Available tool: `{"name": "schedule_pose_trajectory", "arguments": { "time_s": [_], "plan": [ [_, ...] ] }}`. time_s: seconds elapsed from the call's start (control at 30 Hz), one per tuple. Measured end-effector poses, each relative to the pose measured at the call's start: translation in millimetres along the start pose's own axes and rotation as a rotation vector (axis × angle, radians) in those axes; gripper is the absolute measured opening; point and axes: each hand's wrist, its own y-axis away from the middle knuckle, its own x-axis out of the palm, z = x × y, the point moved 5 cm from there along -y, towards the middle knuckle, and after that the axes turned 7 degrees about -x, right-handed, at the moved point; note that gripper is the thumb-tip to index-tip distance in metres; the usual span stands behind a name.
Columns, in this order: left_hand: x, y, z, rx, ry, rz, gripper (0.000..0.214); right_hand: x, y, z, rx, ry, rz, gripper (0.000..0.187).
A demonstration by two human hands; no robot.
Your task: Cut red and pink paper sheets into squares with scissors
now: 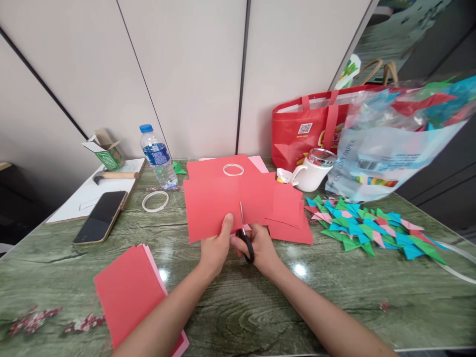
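Paper (212, 206) extends beyond the left hand (216, 247) pinching it; right hand (263, 249) grips scissors (243, 231).

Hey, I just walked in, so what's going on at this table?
A person is cutting paper. The left hand grips a red sheet by its near edge, and the right hand works black-handled scissors whose blade reaches partway across it. More red and pink paper lies stacked to the left; colourful paper pieces are heaped to the right.
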Motion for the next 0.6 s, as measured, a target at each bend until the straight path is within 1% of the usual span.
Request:
{"name": "schedule_pose_trajectory", "arguments": {
  "time_s": [0.13, 0.27, 0.5, 0.6],
  "plan": [
    [0.0, -0.4, 0.5, 0.017, -0.019, 0.004, 0.028, 0.6, 0.3, 0.4, 0.015, -0.015, 0.001, 0.031],
    [0.2, 0.3, 3.7, 0.0, -0.003, 0.012, 0.031, 1.0, 0.5, 1.0, -0.003, -0.025, 0.015, 0.029],
    [2.4, 3.8, 5.5, -0.023, -0.061, 0.054, 0.026, -2.0, -1.8, -1.7, -0.06, -0.005, 0.051, 0.03],
    [2.0, 4.9, 4.3, -0.01, -0.051, 0.045, 0.024, -3.0, -2.3, -1.3, -0.057, 0.01, 0.058, 0.03]
  ]
}}
